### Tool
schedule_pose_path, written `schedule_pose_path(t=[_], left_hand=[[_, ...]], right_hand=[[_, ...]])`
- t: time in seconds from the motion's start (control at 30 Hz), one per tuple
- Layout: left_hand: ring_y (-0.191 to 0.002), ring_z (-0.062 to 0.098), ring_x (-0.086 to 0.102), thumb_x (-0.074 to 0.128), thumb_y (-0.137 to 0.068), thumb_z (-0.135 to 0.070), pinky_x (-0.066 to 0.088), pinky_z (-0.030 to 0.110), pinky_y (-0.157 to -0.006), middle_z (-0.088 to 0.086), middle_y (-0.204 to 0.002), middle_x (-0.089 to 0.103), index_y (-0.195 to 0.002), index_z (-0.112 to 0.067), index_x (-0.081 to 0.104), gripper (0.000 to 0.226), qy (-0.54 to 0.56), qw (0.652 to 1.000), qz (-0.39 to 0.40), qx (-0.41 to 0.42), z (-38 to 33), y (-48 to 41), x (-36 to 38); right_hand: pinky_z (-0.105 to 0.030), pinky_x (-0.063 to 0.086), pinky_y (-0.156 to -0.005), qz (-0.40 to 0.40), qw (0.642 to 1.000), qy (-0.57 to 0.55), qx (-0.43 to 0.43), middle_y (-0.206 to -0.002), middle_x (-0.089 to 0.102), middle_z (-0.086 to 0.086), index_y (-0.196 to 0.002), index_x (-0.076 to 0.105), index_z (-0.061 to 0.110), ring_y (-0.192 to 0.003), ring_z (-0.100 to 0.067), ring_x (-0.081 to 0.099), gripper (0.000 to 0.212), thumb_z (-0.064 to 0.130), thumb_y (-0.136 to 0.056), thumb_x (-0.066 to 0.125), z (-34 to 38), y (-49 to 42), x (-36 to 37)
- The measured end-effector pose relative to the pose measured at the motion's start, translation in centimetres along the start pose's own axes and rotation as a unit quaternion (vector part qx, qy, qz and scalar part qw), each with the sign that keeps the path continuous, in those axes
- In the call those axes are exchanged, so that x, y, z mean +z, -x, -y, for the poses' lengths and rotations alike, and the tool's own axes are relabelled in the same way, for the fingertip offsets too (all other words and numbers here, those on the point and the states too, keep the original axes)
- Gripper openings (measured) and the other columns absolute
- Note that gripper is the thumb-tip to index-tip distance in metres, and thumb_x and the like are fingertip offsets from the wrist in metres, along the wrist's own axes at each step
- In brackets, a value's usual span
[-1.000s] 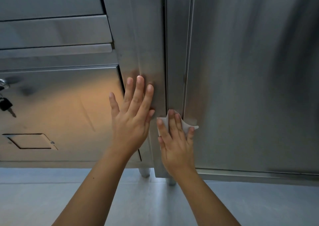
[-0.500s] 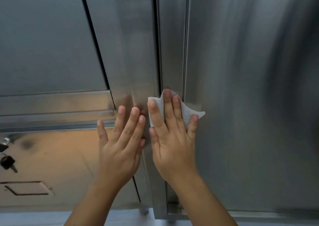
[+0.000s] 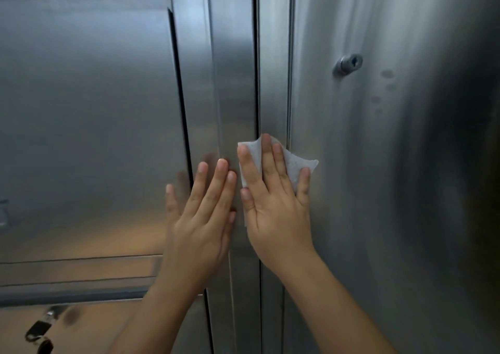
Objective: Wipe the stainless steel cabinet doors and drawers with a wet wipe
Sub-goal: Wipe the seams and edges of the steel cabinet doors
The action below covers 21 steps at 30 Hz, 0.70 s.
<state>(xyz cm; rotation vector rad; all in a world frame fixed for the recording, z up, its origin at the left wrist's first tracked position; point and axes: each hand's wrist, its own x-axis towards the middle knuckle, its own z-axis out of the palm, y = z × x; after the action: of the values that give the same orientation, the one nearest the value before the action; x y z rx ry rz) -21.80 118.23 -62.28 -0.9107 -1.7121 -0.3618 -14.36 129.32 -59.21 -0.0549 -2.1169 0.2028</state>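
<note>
- Our right hand (image 3: 276, 207) presses the wet wipe (image 3: 293, 164) flat-fingered against the cabinet door (image 3: 378, 191) edge, spreading pressure along the seam.
- Our left hand (image 3: 201, 218), fingers straight and holding nothing, braces on the steel beside it for balance.

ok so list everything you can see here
wet wipe: one, white, over the seam at the right door's edge
cabinet door: one, steel grey, right side
lock: one, silver, upper part of that door
smudges: several, dark, just right of the lock
frame post: one, steel grey, centre
drawer front: one, steel grey, left side
keys: count unclear, black heads, bottom left corner
left hand: flat on the steel, left of the wipe
right hand: straight fingers pressing the wipe
</note>
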Motion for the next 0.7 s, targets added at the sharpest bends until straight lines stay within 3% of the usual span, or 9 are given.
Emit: schedule_pose_path(t=[0.13, 0.47, 0.7], left_hand=[[-0.140, 0.018, 0.016, 0.027, -0.095, -0.026, 0.006, 0.050, -0.109, 0.004, -0.152, 0.020, -0.145, -0.010, 0.019, 0.053, -0.010, 0.999, -0.012, -0.037, 0.5, -4.2, -1.8], [-0.136, 0.031, 0.027, 0.030, -0.093, -0.024, 0.016, 0.059, -0.104, 0.008, -0.149, 0.026, -0.141, -0.007, 0.031, 0.051, -0.043, 0.998, -0.045, -0.010, 2.0, -13.7, -4.7], [-0.133, 0.034, 0.031, 0.030, -0.091, -0.024, 0.021, 0.062, -0.100, 0.012, -0.147, 0.031, -0.140, -0.005, 0.032, 0.052, -0.024, 0.999, -0.040, -0.004, 2.2, -15.2, -5.5]], right_hand=[[-0.030, -0.031, -0.102, -0.001, 1.000, 0.019, -0.010, -0.148, -0.024, 0.012, -0.134, -0.021, 0.045, -0.135, -0.001, -0.027, 0.052, 0.037, -0.099, 0.016, 0.5, -3.7, -2.2], [-0.025, -0.034, -0.097, -0.027, 0.997, 0.043, -0.050, -0.148, -0.027, 0.011, -0.131, -0.024, 0.044, -0.131, 0.001, -0.030, 0.054, 0.032, -0.101, 0.020, 1.4, -12.0, -6.7], [-0.027, -0.032, -0.098, -0.045, 0.995, 0.067, -0.049, -0.156, -0.011, 0.002, -0.133, -0.023, 0.040, -0.141, -0.010, -0.016, 0.052, 0.032, -0.101, 0.018, 1.8, -15.0, -8.0]])
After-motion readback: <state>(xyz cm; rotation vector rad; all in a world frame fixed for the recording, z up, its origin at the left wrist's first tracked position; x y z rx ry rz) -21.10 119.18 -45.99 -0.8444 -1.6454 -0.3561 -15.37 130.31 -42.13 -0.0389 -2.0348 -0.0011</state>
